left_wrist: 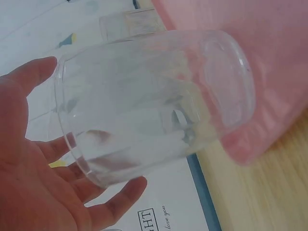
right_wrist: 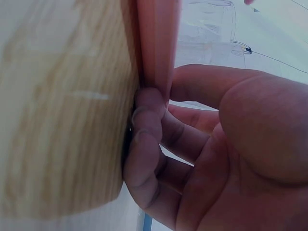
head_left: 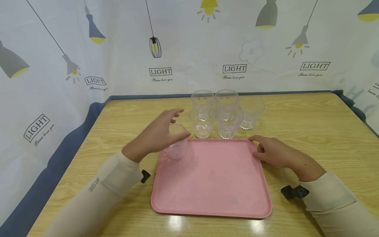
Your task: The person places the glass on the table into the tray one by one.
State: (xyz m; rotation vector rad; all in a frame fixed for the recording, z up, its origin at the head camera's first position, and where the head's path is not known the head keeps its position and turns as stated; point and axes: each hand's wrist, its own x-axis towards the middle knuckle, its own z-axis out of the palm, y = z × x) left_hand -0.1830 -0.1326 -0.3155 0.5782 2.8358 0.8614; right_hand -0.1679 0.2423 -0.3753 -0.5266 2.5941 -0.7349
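Observation:
A clear plastic cup (head_left: 176, 149) stands upright on the far left corner of a pink tray (head_left: 211, 177). My left hand (head_left: 160, 131) is spread loosely around its rim, fingers beyond it and thumb on the near side. Seen from the left wrist, the cup (left_wrist: 154, 106) has fingertips close to its rim; whether they touch is hard to tell. My right hand (head_left: 273, 151) pinches the tray near its far right corner. In the right wrist view, curled fingers (right_wrist: 144, 159) lie under the tray edge (right_wrist: 156, 48) with the thumb above.
Several more clear cups, including a front left one (head_left: 202, 126), a front right one (head_left: 228, 126) and a wider one (head_left: 251, 113), stand just beyond the tray. A wooden table (head_left: 124, 128) bears everything. Behind it hangs a lamp-patterned cloth (head_left: 192, 42).

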